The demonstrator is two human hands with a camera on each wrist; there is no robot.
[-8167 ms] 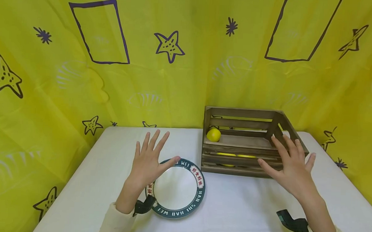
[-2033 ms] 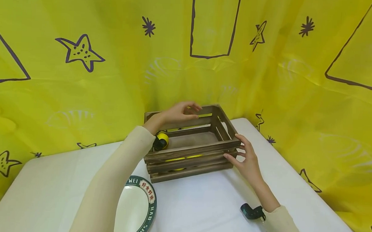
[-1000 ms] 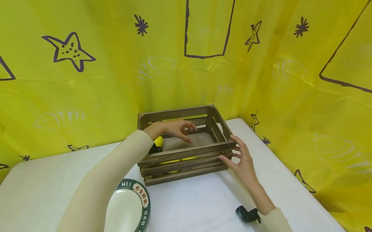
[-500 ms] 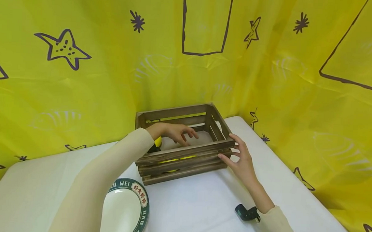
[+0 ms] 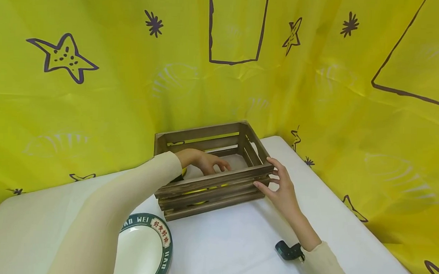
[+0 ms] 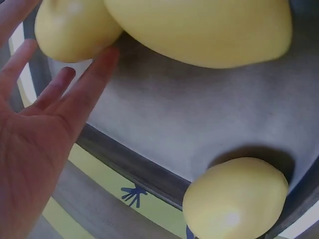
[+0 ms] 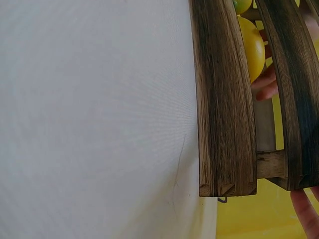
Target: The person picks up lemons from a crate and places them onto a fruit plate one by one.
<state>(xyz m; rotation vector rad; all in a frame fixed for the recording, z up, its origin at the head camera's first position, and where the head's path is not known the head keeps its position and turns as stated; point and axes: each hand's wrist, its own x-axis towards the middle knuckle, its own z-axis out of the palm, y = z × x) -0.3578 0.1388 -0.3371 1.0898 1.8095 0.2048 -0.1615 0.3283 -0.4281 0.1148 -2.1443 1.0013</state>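
A slatted wooden crate [image 5: 236,174] stands at the back of the table. My left hand [image 5: 205,162] reaches down inside it, fingers partly hidden by the front slats. In the left wrist view, the left hand [image 6: 35,149] has its fingers stretched out beside a lemon [image 6: 70,30], a fingertip at its lower edge. A larger-looking lemon [image 6: 209,30] lies to its right, and another lemon [image 6: 239,199] sits by the crate's wall. My right hand [image 5: 284,195] grips the crate's front right corner, thumb on the front slats. Through the slats, the right wrist view shows a lemon [image 7: 253,50] near left-hand fingers.
A round plate [image 5: 139,251] with a dark green lettered rim lies in front of the crate, partly behind the left sleeve [image 5: 104,213]. A white cloth [image 5: 230,250] covers the table. Yellow patterned curtain [image 5: 115,101] hangs close behind and to the right.
The left hand has gone from above the crate down into it, lower than half a second ago. The right hand keeps its hold on the corner. The head view has turned slightly right.
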